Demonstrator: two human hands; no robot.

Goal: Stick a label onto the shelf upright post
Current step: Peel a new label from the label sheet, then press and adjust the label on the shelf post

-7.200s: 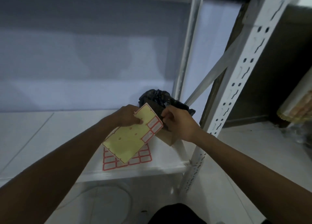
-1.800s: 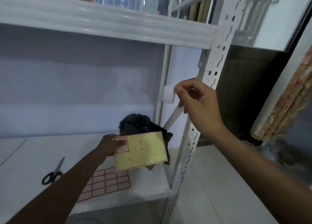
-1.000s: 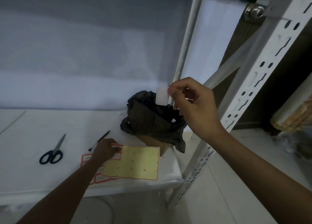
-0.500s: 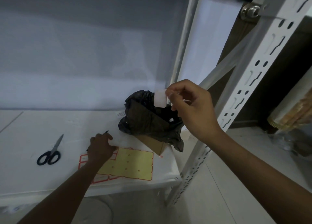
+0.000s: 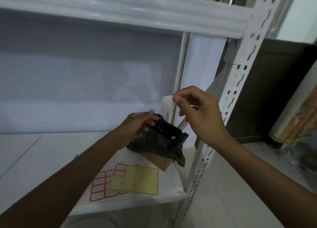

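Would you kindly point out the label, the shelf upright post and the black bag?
label (image 5: 167, 103), head view, its white middle.
shelf upright post (image 5: 238, 76), head view, perforated face.
black bag (image 5: 164, 138), head view, crumpled front.

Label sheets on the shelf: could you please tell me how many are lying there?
2: the yellow sheet lies on top, overlapping the red-bordered sheet beneath it; more may be hidden underneath.

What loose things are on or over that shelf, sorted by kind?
Peeled label, pinched in the right hand: 1
Label sheets: 2
Black bag, touched by the left hand: 1
Cardboard box: 1
Total: 5
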